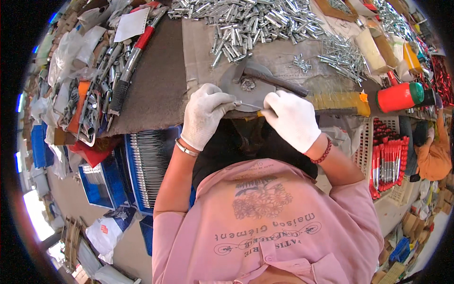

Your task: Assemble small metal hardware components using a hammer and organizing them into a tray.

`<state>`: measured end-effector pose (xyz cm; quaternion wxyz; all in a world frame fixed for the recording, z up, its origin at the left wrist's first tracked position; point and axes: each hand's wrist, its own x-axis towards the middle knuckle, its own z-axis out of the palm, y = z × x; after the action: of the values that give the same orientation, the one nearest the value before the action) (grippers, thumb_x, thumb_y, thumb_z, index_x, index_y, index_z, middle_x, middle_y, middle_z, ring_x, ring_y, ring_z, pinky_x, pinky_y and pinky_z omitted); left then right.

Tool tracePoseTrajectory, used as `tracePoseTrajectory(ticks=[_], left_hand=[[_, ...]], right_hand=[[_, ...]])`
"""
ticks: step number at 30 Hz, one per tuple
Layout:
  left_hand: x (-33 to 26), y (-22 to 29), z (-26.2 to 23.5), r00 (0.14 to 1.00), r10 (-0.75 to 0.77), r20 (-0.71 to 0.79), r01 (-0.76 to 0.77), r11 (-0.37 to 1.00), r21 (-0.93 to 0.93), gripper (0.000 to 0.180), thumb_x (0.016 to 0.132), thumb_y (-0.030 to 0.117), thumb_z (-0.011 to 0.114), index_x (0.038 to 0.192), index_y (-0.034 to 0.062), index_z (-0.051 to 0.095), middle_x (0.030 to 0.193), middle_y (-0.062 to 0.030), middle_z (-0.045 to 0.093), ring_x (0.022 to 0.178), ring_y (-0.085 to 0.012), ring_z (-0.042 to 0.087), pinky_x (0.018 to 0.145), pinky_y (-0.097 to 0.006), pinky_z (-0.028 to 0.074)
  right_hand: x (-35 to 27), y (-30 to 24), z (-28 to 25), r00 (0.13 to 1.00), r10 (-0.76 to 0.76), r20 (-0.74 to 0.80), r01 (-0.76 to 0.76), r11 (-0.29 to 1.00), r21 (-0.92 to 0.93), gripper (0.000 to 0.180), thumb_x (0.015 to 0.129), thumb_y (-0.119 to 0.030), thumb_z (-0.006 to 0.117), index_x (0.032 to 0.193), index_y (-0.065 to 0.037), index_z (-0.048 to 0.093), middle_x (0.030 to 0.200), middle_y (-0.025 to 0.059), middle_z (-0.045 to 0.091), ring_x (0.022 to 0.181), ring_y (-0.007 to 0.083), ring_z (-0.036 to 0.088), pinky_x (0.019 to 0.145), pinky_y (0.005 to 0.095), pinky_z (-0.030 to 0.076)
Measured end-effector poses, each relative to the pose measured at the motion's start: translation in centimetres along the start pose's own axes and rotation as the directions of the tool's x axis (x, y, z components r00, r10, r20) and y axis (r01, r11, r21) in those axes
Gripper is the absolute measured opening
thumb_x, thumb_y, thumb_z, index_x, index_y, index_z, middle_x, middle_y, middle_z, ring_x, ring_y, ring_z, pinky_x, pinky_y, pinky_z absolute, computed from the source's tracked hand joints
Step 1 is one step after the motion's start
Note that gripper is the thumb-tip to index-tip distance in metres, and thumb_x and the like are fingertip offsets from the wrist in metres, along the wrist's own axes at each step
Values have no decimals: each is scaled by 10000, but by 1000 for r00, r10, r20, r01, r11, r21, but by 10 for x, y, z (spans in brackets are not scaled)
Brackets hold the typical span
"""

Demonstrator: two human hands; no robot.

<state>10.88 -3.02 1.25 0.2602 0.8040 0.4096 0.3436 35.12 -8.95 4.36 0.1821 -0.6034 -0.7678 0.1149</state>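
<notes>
Both white-gloved hands meet over the near edge of the bench. My left hand [205, 113] is closed, thumb and fingers pinching a small slim metal piece [247, 105] that points to the right. My right hand [292, 118] is closed at the other end of that piece; its fingertips hide what exactly they grip. Just beyond lies a grey round metal plate [229, 85] with a small cluster of metal bits [248, 84] on it. A hammer [279, 81] rests across the plate, its dark handle toward the right.
A large heap of short metal tubes [255, 23] covers the far bench. Thin metal pins [343, 59] lie right of it, near a red jar with a green lid [395, 98]. Tools crowd the left. Blue crates [135, 170] of rods stand below; another person [432, 158] is at far right.
</notes>
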Motion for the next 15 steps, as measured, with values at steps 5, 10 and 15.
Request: tracePoseTrajectory(ticks=[5,10,15], left_hand=[[-17,14,12,977,-98,-189,108,993,46,312,802,29,816,1110,70,788,969,-131,695,903,-326,676,805,-405,539],[-36,54,23,775,-632,19,587,708,-393,509,1002,-23,635,1502,38,560,866,-52,721,617,-74,603,549,-244,497],[-36,53,24,688,-710,153,650,508,-566,598,1018,32,624,1586,25,439,918,-76,744,604,-64,608,507,-218,482]], right_hand=[[-12,1,9,972,32,235,-112,936,334,177,937,-170,723,1081,-69,710,847,103,733,737,249,723,686,359,555],[-19,-17,4,785,167,596,-593,478,648,156,982,-101,655,1122,-38,685,759,-10,633,655,31,564,556,215,430],[-26,-26,14,782,160,602,-613,376,695,153,989,-85,647,1132,-39,677,779,-16,625,657,31,561,555,210,423]])
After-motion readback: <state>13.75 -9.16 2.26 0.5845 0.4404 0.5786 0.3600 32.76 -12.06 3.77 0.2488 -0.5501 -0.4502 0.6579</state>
